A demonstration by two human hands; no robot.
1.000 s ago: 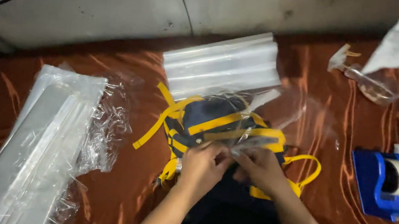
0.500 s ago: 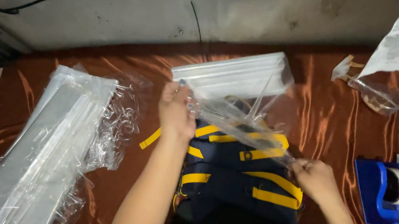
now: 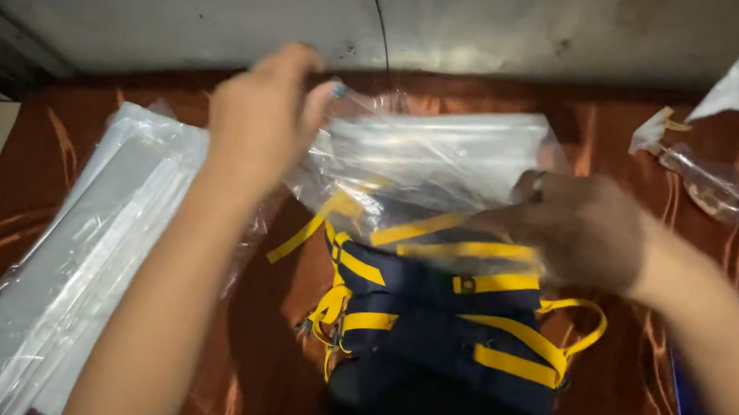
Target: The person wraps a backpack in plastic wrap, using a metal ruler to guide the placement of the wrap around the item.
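Holding the thin clear plastic bag (image 3: 432, 163) open, the left hand (image 3: 262, 117) and right hand (image 3: 576, 230) pinch its edges; yellow straps on the dark blue backpack (image 3: 452, 342) could snag and tear it.

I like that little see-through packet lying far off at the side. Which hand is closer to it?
Right. The right hand holds the clear bag over the backpack, just left of the small packet. The left hand is far across, near the bag stack.
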